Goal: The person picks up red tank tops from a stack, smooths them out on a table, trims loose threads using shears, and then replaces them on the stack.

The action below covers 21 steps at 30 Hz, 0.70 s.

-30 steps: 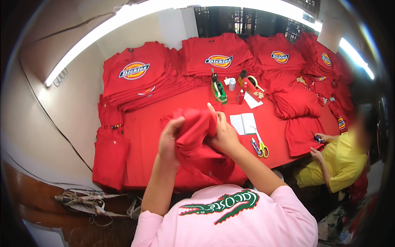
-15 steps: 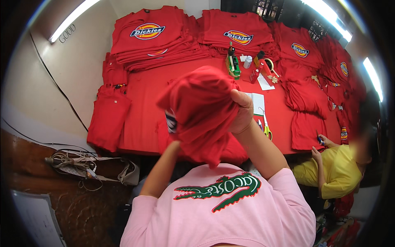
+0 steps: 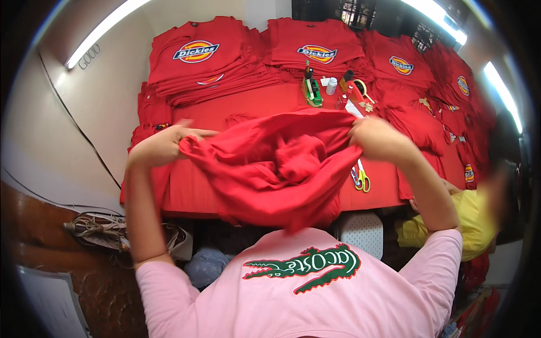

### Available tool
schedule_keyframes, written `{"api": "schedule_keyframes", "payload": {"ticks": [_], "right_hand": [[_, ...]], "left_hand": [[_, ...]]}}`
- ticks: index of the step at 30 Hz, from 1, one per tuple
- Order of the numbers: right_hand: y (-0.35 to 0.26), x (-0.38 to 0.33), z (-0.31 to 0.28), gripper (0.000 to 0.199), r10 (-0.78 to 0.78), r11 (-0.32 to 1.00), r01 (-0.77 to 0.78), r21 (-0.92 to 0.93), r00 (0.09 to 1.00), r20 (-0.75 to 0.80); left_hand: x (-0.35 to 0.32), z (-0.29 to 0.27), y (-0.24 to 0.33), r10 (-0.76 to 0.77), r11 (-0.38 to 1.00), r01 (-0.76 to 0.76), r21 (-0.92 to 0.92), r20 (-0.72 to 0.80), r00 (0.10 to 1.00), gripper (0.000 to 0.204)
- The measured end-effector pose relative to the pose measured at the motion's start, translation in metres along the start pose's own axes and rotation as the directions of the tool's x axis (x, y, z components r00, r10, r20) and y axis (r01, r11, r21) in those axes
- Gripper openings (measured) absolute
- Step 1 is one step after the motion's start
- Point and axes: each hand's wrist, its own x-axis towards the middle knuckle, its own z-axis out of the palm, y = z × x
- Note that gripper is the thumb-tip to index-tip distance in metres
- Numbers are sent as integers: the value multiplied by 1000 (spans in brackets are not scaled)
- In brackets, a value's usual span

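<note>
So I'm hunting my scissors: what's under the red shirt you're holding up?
Scissors with yellow and blue handles show at the red shirt's right edge, on the red-covered table. The rest beneath is hidden.

Crumpled red T-shirt (image 3: 276, 163), spread wide, sagging in folds above the red table.

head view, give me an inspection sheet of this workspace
surface: table covered in red cloth
job's things: red shirt stretched out above the table edge
clutter: green tape dispenser, small white bottle, scissors
grips: left hand and right hand each grip one side of the shirt
cables: tangled cords on the floor at left
surroundings: stacks of folded red shirts; a person in yellow at right
</note>
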Motion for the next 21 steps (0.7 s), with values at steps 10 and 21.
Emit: {"api": "schedule_keyframes", "payload": {"ticks": [10, 21], "right_hand": [[-29, -53, -88, 26, -27, 923, -277, -269, 649, -760], [2, -114, -123, 13, -2, 1000, -2, -4, 565, -825]], "left_hand": [[-56, 45, 50, 437, 455, 455, 765, -637, 635, 20], [-143, 11, 55, 450, 491, 587, 643, -765, 462, 17]]}}
